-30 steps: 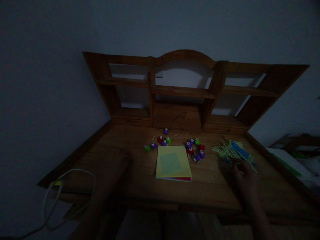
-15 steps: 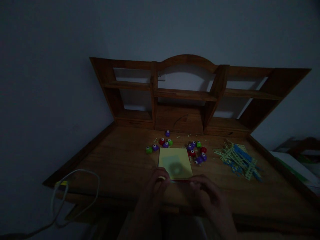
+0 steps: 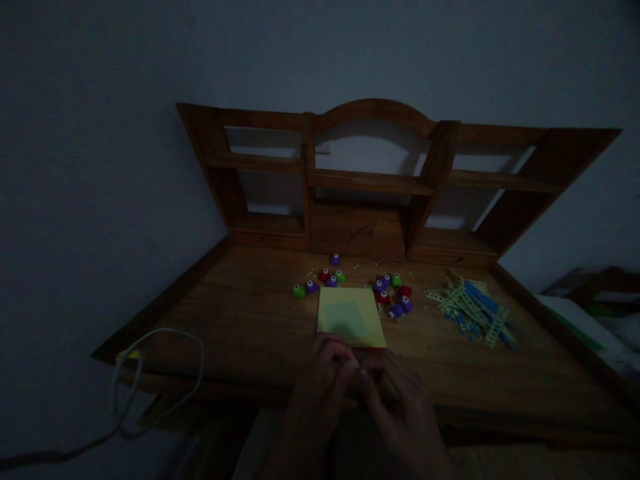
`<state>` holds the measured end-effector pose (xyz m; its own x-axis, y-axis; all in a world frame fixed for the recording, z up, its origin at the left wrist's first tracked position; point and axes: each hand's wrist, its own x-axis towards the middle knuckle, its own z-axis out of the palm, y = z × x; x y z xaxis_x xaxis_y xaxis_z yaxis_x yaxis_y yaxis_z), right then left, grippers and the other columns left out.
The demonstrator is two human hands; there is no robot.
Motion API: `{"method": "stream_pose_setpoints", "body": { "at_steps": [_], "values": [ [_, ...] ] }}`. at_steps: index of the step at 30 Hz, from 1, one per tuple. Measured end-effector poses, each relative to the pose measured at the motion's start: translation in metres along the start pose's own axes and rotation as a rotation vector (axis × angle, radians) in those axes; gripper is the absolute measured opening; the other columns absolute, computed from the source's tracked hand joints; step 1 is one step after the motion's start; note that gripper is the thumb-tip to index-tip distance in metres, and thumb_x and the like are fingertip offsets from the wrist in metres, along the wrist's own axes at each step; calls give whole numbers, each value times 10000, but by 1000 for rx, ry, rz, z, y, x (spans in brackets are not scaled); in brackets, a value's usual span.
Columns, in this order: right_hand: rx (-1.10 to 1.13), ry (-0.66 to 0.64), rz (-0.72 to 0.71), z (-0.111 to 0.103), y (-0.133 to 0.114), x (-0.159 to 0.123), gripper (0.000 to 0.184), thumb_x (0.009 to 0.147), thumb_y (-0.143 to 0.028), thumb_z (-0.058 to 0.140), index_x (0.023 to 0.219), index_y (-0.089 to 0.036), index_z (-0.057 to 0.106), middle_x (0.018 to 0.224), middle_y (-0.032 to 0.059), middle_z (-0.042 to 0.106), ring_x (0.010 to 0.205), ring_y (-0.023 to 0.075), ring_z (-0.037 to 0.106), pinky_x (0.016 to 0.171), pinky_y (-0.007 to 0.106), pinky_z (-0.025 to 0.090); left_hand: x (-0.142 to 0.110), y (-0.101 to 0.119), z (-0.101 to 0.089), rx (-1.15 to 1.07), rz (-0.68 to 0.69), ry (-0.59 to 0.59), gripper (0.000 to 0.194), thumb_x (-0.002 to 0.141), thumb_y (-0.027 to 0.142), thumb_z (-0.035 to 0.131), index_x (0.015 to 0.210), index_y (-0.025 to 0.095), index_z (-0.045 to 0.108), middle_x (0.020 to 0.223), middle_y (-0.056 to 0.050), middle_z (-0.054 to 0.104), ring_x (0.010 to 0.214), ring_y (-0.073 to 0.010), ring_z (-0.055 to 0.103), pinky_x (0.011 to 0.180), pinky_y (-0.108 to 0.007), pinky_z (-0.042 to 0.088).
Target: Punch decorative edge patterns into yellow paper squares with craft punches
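The room is dim. A stack of coloured paper with a yellow top sheet lies in the middle of a wooden desk. My left hand and my right hand meet at the stack's near edge, fingertips curled and pinched together there. What they pinch is too dark to make out. Small round paper punches in purple, red and green lie in two clusters just behind the paper. A heap of punched yellow and blue paper strips lies to the right.
A wooden hutch with shelves stands at the desk's back against a pale wall. A white cable loops off the front left corner. Papers and other objects lie on a surface beyond the right edge.
One second ago my hands were apart, the right at the strips and the left flat on the desk. Both came to the paper's near edge and are now closer together, fingertips touching.
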<state>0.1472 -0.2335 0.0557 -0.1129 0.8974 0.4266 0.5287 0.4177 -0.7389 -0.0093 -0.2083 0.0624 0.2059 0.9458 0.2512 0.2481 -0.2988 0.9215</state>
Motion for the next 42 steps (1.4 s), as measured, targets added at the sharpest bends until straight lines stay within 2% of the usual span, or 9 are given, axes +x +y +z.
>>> {"method": "stream_pose_setpoints", "body": {
  "at_steps": [7,18,22,26,32,36,42],
  "values": [
    [75,-5,10,1,2,3,91,901,-191,505,877,-215,590,833,28,631,766,170,597,710,264,467,1,-2,1,9,18,-27,98,924,240,462,878,219,546,1000,-61,542,988,-203,522,882,-335,417],
    [194,90,83,-4,-4,9,133,877,-226,556,753,-204,598,707,-9,625,687,139,606,649,209,454,2,9,-1,-6,-21,-13,91,924,286,478,912,213,531,973,-59,548,938,-195,520,854,-328,418],
    [206,48,97,-3,-4,10,128,877,-235,554,773,-197,619,704,-7,620,690,141,605,651,211,451,4,5,0,0,20,-17,59,887,261,533,882,204,522,959,-48,543,939,-195,516,843,-318,414],
    [216,17,117,-2,-1,9,138,883,-251,555,783,-193,631,699,-7,609,689,142,599,663,218,450,4,6,-1,-13,2,-29,76,910,265,492,873,203,515,944,-44,537,928,-190,513,840,-311,406],
    [256,31,135,-3,1,9,130,879,-250,562,785,-195,632,706,-11,623,676,132,596,649,210,448,2,12,-2,-42,-36,-38,151,938,294,441,856,200,526,919,-41,537,897,-184,519,829,-304,405],
    [270,20,130,-3,-1,11,141,879,-233,550,764,-192,621,712,-10,630,680,131,599,649,209,450,4,9,-1,-54,-41,-25,121,905,314,509,879,200,542,945,-46,553,936,-194,524,853,-304,406],
    [259,42,104,-2,-2,9,109,862,-204,572,782,-197,646,722,-17,653,688,124,616,656,190,455,4,7,-1,-80,-64,-87,172,922,343,479,872,198,556,933,-48,558,917,-191,532,847,-303,412]
  ]
}}
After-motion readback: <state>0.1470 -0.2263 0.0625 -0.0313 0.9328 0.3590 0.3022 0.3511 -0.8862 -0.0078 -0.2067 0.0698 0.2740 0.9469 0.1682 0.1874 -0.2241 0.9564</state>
